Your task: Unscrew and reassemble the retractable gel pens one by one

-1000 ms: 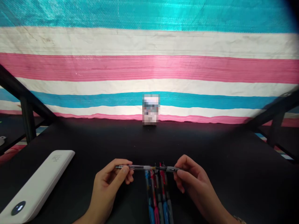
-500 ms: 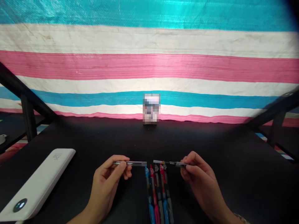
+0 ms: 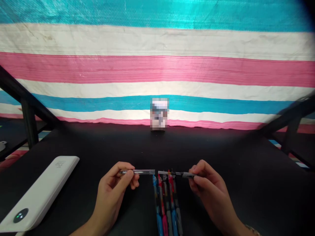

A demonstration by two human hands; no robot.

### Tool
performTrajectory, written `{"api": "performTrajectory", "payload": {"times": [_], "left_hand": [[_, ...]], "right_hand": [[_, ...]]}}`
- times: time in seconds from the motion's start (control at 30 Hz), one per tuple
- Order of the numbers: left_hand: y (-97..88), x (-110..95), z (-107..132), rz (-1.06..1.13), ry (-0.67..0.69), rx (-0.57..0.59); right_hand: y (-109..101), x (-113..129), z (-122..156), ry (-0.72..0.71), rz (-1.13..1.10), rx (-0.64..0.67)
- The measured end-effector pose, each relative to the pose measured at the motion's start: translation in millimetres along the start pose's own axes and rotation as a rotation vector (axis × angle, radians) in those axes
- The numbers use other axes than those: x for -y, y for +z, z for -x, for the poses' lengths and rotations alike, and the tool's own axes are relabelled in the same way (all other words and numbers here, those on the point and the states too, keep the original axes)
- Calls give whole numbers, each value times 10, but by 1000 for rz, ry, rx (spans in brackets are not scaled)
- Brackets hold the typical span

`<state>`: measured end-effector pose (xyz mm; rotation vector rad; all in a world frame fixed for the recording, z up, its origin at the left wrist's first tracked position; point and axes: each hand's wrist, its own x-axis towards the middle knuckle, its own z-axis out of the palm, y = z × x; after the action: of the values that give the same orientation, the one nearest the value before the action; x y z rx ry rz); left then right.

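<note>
My left hand point(image 3: 114, 191) pinches a clear pen barrel point(image 3: 145, 171), held level with its open end facing right. Opposite it, my right hand point(image 3: 211, 193) grips the dark grey front part of a pen point(image 3: 187, 175) between thumb and fingers. A pale refill tube point(image 3: 164, 172) sticks out leftward from that part. Its end is close to the barrel's open end, with a small gap between them. Below this gap lie several pens point(image 3: 167, 203) side by side, in blue, pink-red and grey.
A white power bank point(image 3: 41, 193) with a round display lies at the left on the black table point(image 3: 110, 141). A small blurred upright card or box point(image 3: 159, 114) stands at the back, before a striped tarp point(image 3: 221, 72). Black frame bars point(image 3: 31, 121) flank the table.
My right hand has moved slightly left with the pen front and its refill, so the gap to the clear barrel is narrower. My left hand stays nearly still.
</note>
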<state>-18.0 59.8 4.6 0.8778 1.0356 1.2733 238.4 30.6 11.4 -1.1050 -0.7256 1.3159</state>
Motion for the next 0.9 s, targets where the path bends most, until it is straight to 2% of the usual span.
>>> {"api": "performTrajectory", "payload": {"times": [0.2,0.33,0.4,0.5,0.6,0.77,0.9], "left_hand": [[10,-6,-3,-35,7,17],[66,-12,39,-90,3,31],[100,-13,61,-117,4,30],[131,-15,77,-151,10,40],[143,-23,86,-175,15,42],[142,-40,108,-192,34,69],[105,-25,83,-193,35,99]], "right_hand": [[-25,-34,10,-54,71,56],[-10,-52,26,-99,235,113],[7,-69,45,-182,370,169],[17,-102,67,-395,543,270],[-2,-111,63,-530,654,300],[-22,-29,22,-463,812,290],[2,-6,14,-471,808,333]]}}
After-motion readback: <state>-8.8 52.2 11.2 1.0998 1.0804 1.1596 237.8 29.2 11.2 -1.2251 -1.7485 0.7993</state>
